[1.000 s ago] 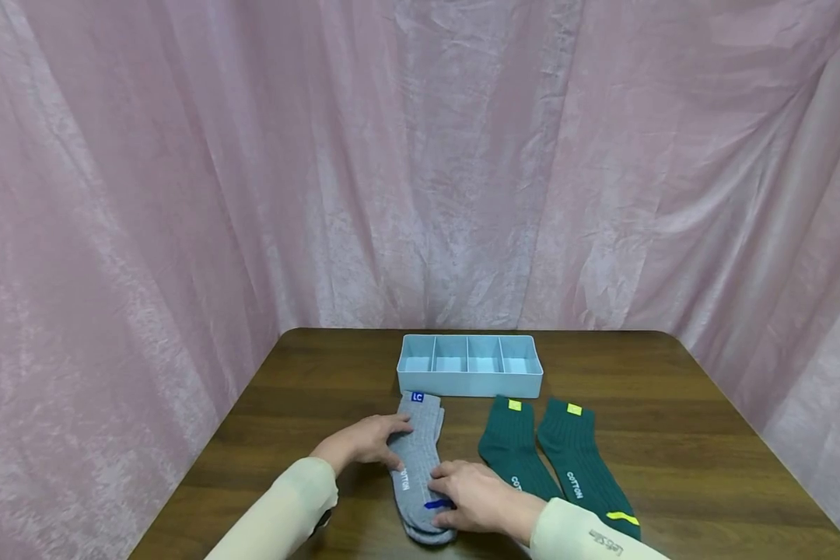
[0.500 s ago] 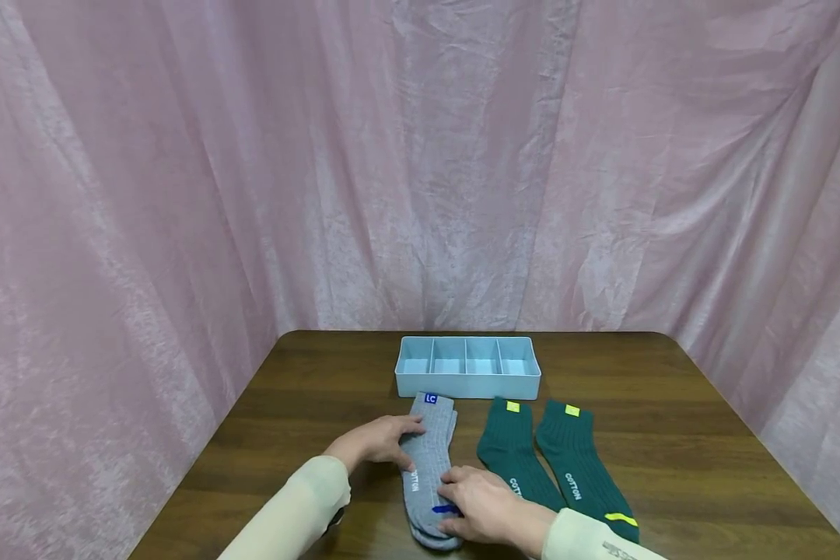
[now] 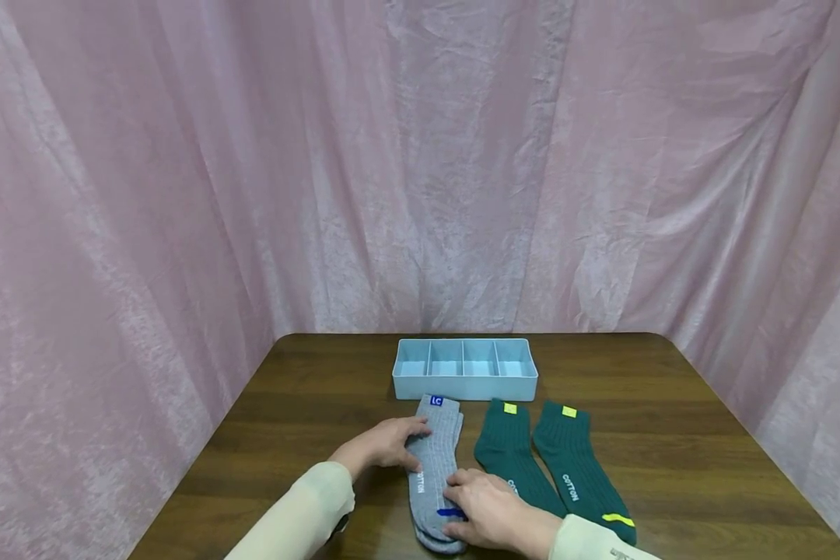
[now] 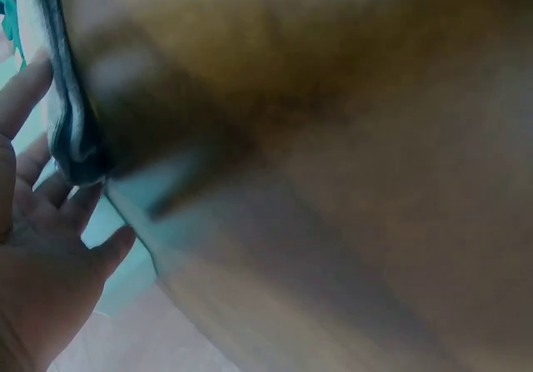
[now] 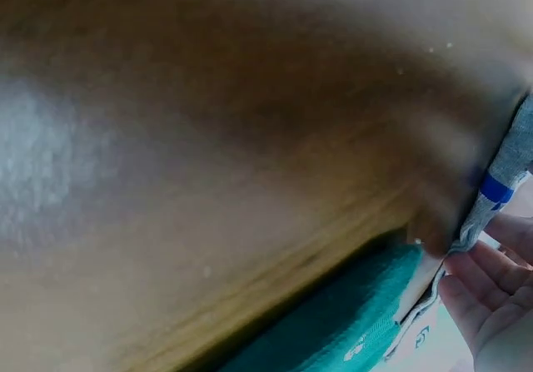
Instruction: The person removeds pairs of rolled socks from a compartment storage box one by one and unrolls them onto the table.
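A pair of light grey ribbed socks [image 3: 439,451], one stacked on the other, lies flat on the table with a blue LC label at the cuff. My left hand [image 3: 385,445] touches their left edge near the ankle, fingers spread; the left wrist view has its fingers extended along the sock edge [image 4: 77,126]. On the foot end by the blue stripe rests my right hand [image 3: 493,505]. In the right wrist view that hand's fingertips [image 5: 458,264] meet the grey sock edge [image 5: 512,151]. Two green socks [image 3: 507,439] with yellow labels lie side by side to the right.
Behind the socks stands a light blue box [image 3: 465,387] divided into several compartments, its front wall close to the grey cuffs. The brown wooden table [image 3: 679,467] has rounded far corners. Pink curtains [image 3: 462,171] hang around its back and sides.
Both hands and the grey socks have slid together to the right, closer to the green socks. The green socks and the box keep their places on the table.
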{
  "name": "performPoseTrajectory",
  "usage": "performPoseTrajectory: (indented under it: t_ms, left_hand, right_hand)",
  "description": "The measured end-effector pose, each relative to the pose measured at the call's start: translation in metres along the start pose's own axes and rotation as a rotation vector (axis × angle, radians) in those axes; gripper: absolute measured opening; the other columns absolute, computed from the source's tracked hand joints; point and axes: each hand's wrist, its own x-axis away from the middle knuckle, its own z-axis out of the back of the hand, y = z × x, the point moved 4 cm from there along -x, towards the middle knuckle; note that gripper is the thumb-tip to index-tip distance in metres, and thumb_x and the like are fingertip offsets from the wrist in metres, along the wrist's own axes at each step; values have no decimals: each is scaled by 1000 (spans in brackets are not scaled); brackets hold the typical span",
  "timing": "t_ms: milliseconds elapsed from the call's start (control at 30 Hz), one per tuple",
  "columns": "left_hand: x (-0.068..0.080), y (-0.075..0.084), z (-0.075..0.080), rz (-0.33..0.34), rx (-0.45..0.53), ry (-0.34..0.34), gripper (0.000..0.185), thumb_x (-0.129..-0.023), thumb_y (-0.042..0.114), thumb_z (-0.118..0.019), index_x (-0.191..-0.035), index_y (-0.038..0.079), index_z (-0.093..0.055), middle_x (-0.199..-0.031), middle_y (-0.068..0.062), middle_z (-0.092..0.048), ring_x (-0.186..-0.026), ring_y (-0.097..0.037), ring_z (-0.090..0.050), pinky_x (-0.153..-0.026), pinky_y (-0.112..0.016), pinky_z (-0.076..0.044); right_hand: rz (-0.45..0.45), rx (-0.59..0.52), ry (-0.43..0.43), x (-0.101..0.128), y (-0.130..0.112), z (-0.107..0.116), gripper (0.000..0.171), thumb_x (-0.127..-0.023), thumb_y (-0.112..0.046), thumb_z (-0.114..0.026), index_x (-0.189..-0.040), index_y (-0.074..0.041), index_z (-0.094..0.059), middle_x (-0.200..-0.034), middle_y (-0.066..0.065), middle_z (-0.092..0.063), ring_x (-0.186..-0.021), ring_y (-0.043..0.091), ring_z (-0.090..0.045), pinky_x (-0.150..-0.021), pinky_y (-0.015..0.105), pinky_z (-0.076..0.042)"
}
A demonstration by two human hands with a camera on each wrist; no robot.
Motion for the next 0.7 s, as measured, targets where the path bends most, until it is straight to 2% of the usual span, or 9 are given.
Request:
performPoseTrajectory:
  t_ms: [133, 333, 433, 700]
  left_hand:
    - [8, -4, -1, 21, 17, 91, 66, -83, 34, -81, -137, 4, -58, -148, -18, -47, -135, -35, -44, -109, -52, -34]
    - [22, -17, -3, 113, 37, 208, 60, -89, 44, -71, -129, 0, -63, -141, -24, -51, -132, -41, -46, -106, -59, -33]
    - [27, -18, -2, 130, 55, 232, 55, -91, 44, -69, -123, 0, -66, -137, -24, -54, -129, -41, -48, -105, -60, -33]
    - [28, -16, 1, 111, 59, 272, 44, -92, 41, -68, -113, 2, -72, -129, -22, -60, -123, -41, -53, -103, -60, -36]
  right_hand:
    - [-9, 6, 5, 1, -2, -1, 47, -88, -50, -70, -116, -12, -73, -119, 2, -64, -107, 15, -60, -85, 32, -53]
    - [-12, 24, 8, 2, -4, 0, 47, -88, -52, -70, -114, -13, -73, -117, 1, -64, -106, 14, -60, -83, 31, -53]
    - [-26, 7, 11, 3, -3, 2, 47, -87, -52, -71, -115, -13, -73, -118, 1, -64, -106, 14, -61, -84, 32, -53]
    - [-105, -59, 29, 0, 12, 12, 46, -91, -47, -69, -119, -10, -71, -124, 5, -63, -113, 21, -60, -91, 40, -52]
